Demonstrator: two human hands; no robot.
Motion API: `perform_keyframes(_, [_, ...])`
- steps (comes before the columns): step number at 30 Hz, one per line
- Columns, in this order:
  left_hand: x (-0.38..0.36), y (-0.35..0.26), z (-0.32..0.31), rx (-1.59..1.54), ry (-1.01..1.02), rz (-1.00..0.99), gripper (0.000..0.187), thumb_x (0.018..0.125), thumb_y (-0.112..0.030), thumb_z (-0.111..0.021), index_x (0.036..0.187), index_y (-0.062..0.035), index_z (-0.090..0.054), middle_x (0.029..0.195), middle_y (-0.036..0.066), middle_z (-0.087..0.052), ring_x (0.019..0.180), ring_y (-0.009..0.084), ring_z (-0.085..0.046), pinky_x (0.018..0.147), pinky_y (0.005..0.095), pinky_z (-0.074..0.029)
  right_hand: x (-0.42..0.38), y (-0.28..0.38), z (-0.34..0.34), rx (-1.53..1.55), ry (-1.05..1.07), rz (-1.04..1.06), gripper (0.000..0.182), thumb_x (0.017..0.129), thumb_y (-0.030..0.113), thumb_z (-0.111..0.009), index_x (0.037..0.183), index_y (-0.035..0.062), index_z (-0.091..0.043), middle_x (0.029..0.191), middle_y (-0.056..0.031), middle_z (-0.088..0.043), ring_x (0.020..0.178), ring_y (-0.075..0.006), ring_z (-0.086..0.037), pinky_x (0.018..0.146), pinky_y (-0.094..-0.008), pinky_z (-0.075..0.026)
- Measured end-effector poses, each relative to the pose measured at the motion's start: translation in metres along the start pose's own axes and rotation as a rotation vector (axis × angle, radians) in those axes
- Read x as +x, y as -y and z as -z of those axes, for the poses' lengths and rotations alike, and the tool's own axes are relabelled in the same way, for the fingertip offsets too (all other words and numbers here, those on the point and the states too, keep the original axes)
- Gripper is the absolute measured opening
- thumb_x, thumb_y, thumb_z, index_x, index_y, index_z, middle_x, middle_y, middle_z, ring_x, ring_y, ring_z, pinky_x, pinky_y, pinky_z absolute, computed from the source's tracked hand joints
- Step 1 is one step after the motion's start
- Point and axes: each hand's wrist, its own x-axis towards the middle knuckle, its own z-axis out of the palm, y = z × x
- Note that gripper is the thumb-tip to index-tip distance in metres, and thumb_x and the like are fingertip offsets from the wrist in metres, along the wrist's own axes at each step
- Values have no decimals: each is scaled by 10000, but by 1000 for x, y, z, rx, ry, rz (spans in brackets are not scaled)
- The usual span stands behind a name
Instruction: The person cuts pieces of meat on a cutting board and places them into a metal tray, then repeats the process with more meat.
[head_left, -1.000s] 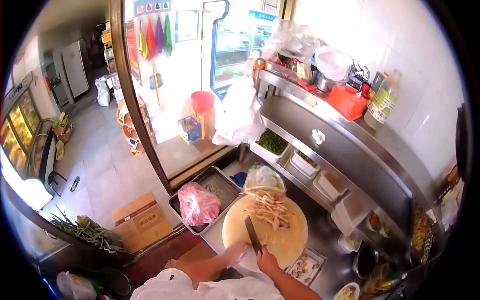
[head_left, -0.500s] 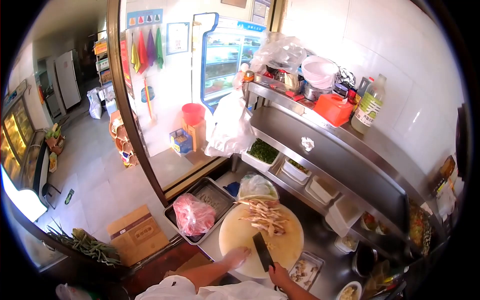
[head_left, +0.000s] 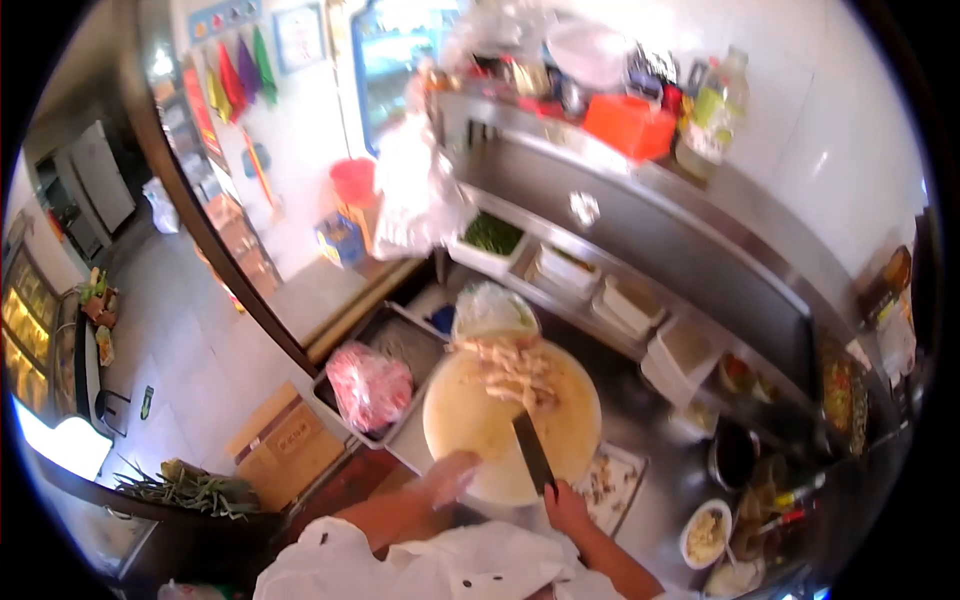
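Note:
My right hand [head_left: 568, 507] is closed around the handle of a cleaver [head_left: 533, 455], its dark blade lying over the right part of a round cutting board [head_left: 470, 440]. My left hand [head_left: 450, 478] is at the board's lower left edge, smeared by motion, and its fingers cannot be made out. At the back of the board lies a pile of pale, thin pieces that look like chicken feet [head_left: 510, 375]. Beside the board on the right is a shallow tray [head_left: 628, 490] with small chopped bits, partly hidden by my right hand and the board.
To the left, a metal tray [head_left: 330, 400] carries a plastic bag of pinkish meat [head_left: 368, 388]. Behind the board sits a bag-covered tub [head_left: 493, 312]. A steel shelf [head_left: 640, 250] with white containers [head_left: 627, 305] runs along the back. A bowl [head_left: 706, 535] is at lower right.
The whole view has shifted and blurred. The small pieces by the blade on the board no longer show. My left hand has drawn back slightly from the board; the cleaver stays in my right hand.

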Motion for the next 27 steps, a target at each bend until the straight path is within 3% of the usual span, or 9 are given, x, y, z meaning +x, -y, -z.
perform_keyframes(2, [1, -13, 11, -352, 314, 518, 404, 1118, -252, -566, 1443, -14, -595, 1293, 179, -686, 1147, 267, -676, 951, 416, -569, -1, -8, -5, -27, -35, -13, 417, 1107, 466, -512, 1132, 67, -631, 1007, -302, -748, 930, -558, -706, 852, -645, -559])
perform_keyframes(4, [19, -42, 37, -167, 265, 428, 379, 1065, -182, -618, 1408, -23, -601, 1281, 231, -683, 1163, 406, -671, 984, 476, -577, -6, 3, 2, 11, -46, -16, 398, 1113, 457, -519, 1139, 75, -627, 928, -304, -738, 859, -566, -699, 784, -643, -568])
perform_keyframes(5, [17, -31, 34, 28, 200, 83, 399, 991, -98, -672, 1379, -13, -628, 1290, 245, -675, 1175, 474, -647, 1023, 510, -571, -5, 5, 2, 32, -37, -26, 372, 1118, 434, -521, 1138, 78, -626, 924, -303, -736, 853, -552, -703, 771, -638, -568])
perform_keyframes(6, [21, -35, 35, -33, 212, 189, 416, 929, -51, -721, 1341, -18, -676, 1299, 221, -679, 1204, 451, -643, 1048, 511, -564, -7, 11, 5, 60, -47, -9, 348, 1119, 409, -528, 1143, 72, -614, 909, -297, -733, 849, -539, -705, 758, -632, -566])
perform_keyframes(8, [23, -32, 31, 54, 117, 2, 458, 913, 4, -717, 1362, -70, -664, 1291, 198, -658, 1189, 434, -649, 1006, 513, -584, -7, 26, 16, 89, -3, -68, 317, 1112, 371, -554, 1155, 61, -601, 890, -281, -734, 842, -525, -705, 748, -617, -564])
perform_keyframes(12, [47, -44, 39, 74, 128, -56, 430, 835, 50, -750, 1243, -55, -668, 1188, 173, -646, 1130, 412, -661, 953, 504, -594, -10, 33, 21, 169, 6, -64, 285, 1100, 324, -580, 1176, 49, -594, 872, -259, -739, 828, -503, -709, 741, -599, -561])
perform_keyframes(18, [50, -41, 38, -82, 105, 9, 363, 834, 98, -724, 1157, -50, -648, 1142, 173, -656, 1057, 414, -673, 911, 499, -591, -8, 50, 31, 112, 96, -63, 261, 1101, 294, -591, 1183, 46, -597, 919, -248, -737, 875, -483, -709, 764, -569, -557])
perform_keyframes(21, [52, -33, 40, -20, -25, 0, 391, 806, 78, -764, 1150, -58, -634, 1156, 179, -651, 1038, 417, -674, 889, 481, -598, -7, 66, 39, 25, 160, -18, 256, 1108, 295, -564, 1185, 52, -583, 949, -230, -750, 881, -462, -726, 775, -569, -577])
perform_keyframes(27, [66, -41, 36, -1, 19, -13, 390, 813, 69, -775, 1146, -48, -612, 1149, 178, -660, 1026, 413, -673, 857, 490, -585, -4, 70, 23, -28, 183, 53, 244, 1104, 291, -585, 1197, 66, -598, 994, -206, -752, 908, -448, -723, 787, -551, -575])
